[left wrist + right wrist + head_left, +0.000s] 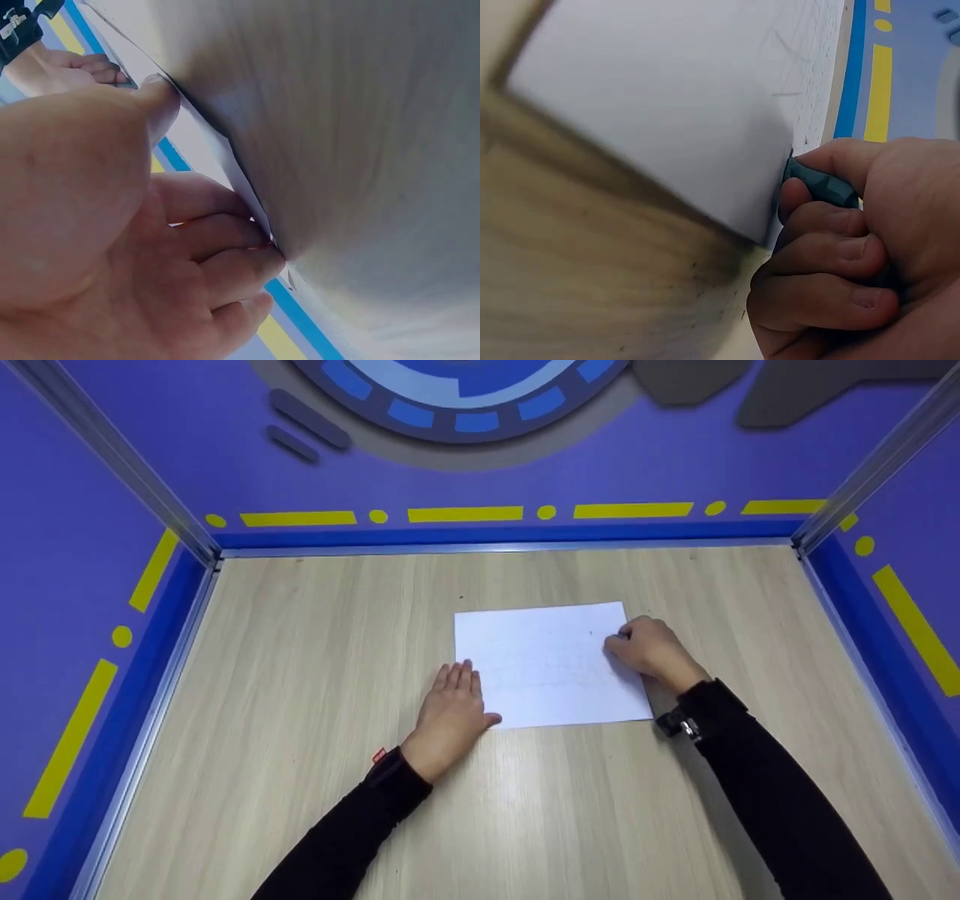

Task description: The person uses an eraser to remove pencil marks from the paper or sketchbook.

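Note:
A white sheet of paper (pixel 551 690) lies on the table, with faint grey marks across it. My left hand (pixel 452 712) rests on its left edge, palm down, fingers straight and the thumb over the near-left corner. In the left wrist view, the thumb (pixel 159 97) and fingertips touch the paper's edge. At the sheet's right side, my right hand (pixel 652 649) grips a small dark green eraser (pixel 821 184) between thumb and curled fingers. The eraser's tip is right at the paper; most of its body is hidden in the hand. Faint strokes show beside it in the right wrist view.
The wooden tabletop (pixel 322 660) surrounds the sheet. Small dark crumbs (pixel 694 276) are scattered near the paper's edge. Blue-purple panels with yellow markings stand at the back wall (pixel 465 487) and both sides, joined by metal frame strips.

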Demonstrator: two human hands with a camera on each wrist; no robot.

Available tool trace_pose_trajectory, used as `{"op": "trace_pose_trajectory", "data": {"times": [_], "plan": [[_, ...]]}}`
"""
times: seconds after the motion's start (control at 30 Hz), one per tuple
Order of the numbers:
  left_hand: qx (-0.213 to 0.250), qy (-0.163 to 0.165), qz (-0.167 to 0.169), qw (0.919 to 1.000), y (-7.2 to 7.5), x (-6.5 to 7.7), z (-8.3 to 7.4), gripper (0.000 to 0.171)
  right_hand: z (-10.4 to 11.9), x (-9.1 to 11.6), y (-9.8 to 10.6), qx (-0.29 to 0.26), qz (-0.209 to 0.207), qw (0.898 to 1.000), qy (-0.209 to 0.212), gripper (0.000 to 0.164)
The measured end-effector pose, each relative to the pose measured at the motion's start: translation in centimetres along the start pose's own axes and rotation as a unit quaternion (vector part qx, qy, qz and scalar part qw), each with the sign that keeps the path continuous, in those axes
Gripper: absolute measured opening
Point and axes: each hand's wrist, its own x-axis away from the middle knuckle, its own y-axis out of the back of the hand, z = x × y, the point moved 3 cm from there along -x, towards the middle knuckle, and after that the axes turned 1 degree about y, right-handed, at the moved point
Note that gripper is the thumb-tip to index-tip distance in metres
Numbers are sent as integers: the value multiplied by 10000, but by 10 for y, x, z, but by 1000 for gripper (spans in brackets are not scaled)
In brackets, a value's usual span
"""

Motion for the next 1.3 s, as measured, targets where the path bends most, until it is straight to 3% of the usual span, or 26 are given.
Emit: {"op": "trace_pose_trajectory", "data": {"times": [0.2,0.43,0.63,0.83,1.03,1.3], "plan": [[79,39,47,10000,-6,1,-1,89,-4,0,-3,38,65,9999,140,37],[30,55,-275,9996,-9,5,-6,86,-8,1,-7,-75,135,9999,78,40],[-249,-208,-671,9972,-6,13,-5,76,-6,0,-7,-72,28,9998,164,37],[-129,-267,-443,9986,-1,11,-3,74,3,2,0,229,17,9997,87,32],[-216,-286,-467,9983,0,11,-2,75,29,1,-4,219,192,9996,31,36],[-185,-94,-400,9990,1,12,-3,76,102,-5,-48,9,357,9976,591,43]]}}
